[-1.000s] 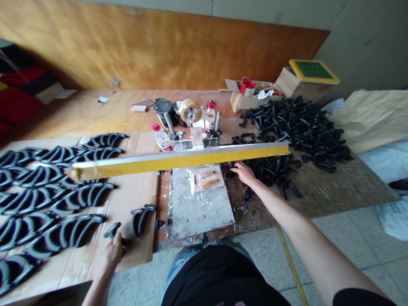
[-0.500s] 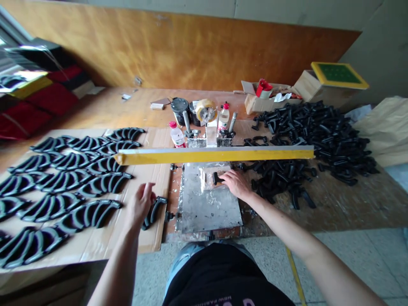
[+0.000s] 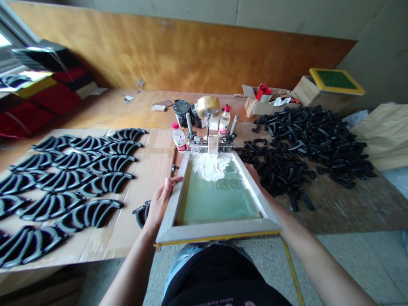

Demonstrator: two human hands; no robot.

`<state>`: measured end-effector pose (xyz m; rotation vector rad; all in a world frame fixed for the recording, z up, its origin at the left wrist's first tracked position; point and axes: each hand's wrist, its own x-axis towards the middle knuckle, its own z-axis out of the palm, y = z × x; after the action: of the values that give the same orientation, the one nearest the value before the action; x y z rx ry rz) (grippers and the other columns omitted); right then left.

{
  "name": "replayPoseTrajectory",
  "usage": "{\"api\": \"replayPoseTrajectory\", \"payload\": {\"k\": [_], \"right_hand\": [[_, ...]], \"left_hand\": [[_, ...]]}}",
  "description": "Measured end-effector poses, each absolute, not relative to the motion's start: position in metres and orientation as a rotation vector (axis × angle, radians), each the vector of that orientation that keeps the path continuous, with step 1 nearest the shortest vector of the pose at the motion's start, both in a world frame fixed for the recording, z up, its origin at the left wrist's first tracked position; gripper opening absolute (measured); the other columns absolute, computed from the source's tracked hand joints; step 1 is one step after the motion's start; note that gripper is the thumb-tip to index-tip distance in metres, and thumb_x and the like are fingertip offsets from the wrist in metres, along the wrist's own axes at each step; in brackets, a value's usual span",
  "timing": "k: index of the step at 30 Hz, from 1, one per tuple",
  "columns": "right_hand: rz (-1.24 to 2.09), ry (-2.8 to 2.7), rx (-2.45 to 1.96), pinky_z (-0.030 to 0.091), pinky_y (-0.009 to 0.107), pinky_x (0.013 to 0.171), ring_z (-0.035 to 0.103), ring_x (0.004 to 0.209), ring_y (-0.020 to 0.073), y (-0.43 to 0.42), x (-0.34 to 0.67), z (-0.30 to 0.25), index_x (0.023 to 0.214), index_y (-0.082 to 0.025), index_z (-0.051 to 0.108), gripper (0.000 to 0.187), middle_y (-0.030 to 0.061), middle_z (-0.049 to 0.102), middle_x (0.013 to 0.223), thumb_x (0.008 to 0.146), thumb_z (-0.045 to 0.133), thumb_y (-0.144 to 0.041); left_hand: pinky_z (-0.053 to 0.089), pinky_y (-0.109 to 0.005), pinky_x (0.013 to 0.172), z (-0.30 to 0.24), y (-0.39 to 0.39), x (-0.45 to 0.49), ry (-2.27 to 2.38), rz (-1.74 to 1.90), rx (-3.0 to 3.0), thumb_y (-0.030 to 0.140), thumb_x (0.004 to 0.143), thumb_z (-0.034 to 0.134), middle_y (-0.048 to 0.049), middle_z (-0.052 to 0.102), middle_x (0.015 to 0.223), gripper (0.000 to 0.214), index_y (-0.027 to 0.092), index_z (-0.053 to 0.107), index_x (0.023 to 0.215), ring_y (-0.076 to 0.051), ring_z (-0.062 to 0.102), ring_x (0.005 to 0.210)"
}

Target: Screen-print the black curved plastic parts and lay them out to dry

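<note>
Pale wooden screen-printing frame (image 3: 216,234) with green mesh (image 3: 216,199), white ink (image 3: 210,166) pooled at far end, far edge seated in metal hinge clamp (image 3: 213,144), near edge held tilted above the bench (image 3: 95,102), left grip (image 3: 161,202) and right grip (image 3: 263,191) closed on the side rails to bear that tilt.

A long wooden workbench (image 3: 95,106) carries a flattened cardboard sheet (image 3: 156,148) laid with rows of black curved plastic parts (image 3: 105,182). To its right, a loose heap of black parts (image 3: 315,144) lies on the bench, near a cardboard box (image 3: 255,106).
</note>
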<state>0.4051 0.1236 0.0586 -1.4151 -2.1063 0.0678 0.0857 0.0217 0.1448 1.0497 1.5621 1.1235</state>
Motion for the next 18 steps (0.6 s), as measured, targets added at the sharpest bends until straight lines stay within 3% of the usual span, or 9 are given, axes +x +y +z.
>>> {"api": "replayPoseTrajectory", "payload": {"k": [2,4,6,7,11,18], "right_hand": [[0.011,-2.016,-1.489,0.052,0.029,0.088,0.064,0.093,0.0184,0.14,0.41,0.071,0.106,-0.008,0.071,0.026,0.0114,0.072,0.103,0.091,0.051,-0.013],[-0.036,-2.023,-1.453,0.044,0.039,0.104,0.056,0.118,0.0257,0.158,0.395,0.085,0.129,-0.009,0.06,0.044,0.018,0.058,0.132,0.085,0.065,-0.018],[-0.015,-2.136,-1.348,0.038,0.042,0.109,0.046,0.128,0.0285,0.175,0.366,0.095,0.136,-0.012,0.052,0.058,0.0172,0.047,0.143,0.082,0.071,-0.021],[0.011,-2.209,-1.314,0.038,0.041,0.108,0.047,0.126,0.0283,0.182,0.35,0.098,0.134,-0.013,0.053,0.055,0.016,0.05,0.14,0.082,0.071,-0.022],[0.135,-2.446,-1.337,0.044,0.035,0.091,0.055,0.101,0.0236,0.181,0.311,0.092,0.103,-0.016,0.062,0.014,0.0104,0.065,0.102,0.09,0.058,-0.016],[0.194,-2.802,-0.771,0.043,0.032,0.079,0.055,0.088,0.0226,0.124,0.343,0.094,0.086,-0.016,0.063,0.017,0.0087,0.064,0.088,0.081,0.052,-0.004]], "left_hand": [[0.048,-0.028,0.075,0.119,0.008,0.084,1.597,1.037,1.034,0.068,0.079,0.056,-0.0066,0.071,0.105,0.067,0.019,0.065,0.125,-0.021,0.064,0.088],[0.048,-0.027,0.072,0.093,0.002,0.085,1.608,0.985,1.011,0.063,0.078,0.061,-0.0053,0.072,0.1,0.074,0.023,0.052,0.141,-0.021,0.065,0.084],[0.047,-0.027,0.066,0.072,0.002,0.086,1.65,0.928,1.019,0.06,0.079,0.063,-0.003,0.072,0.089,0.079,0.025,0.044,0.147,-0.02,0.064,0.075],[0.047,-0.027,0.065,0.064,0.003,0.085,1.677,0.903,1.039,0.059,0.079,0.062,-0.0023,0.071,0.085,0.078,0.025,0.044,0.147,-0.02,0.064,0.073],[0.049,-0.029,0.069,0.048,0.006,0.082,1.735,0.836,1.081,0.057,0.083,0.058,-0.0041,0.072,0.09,0.071,0.024,0.048,0.144,-0.021,0.066,0.079],[0.051,-0.034,0.087,0.036,0.005,0.081,1.677,0.92,1.029,0.057,0.082,0.059,-0.0113,0.071,0.116,0.07,0.021,0.05,0.141,-0.026,0.066,0.106]]}}
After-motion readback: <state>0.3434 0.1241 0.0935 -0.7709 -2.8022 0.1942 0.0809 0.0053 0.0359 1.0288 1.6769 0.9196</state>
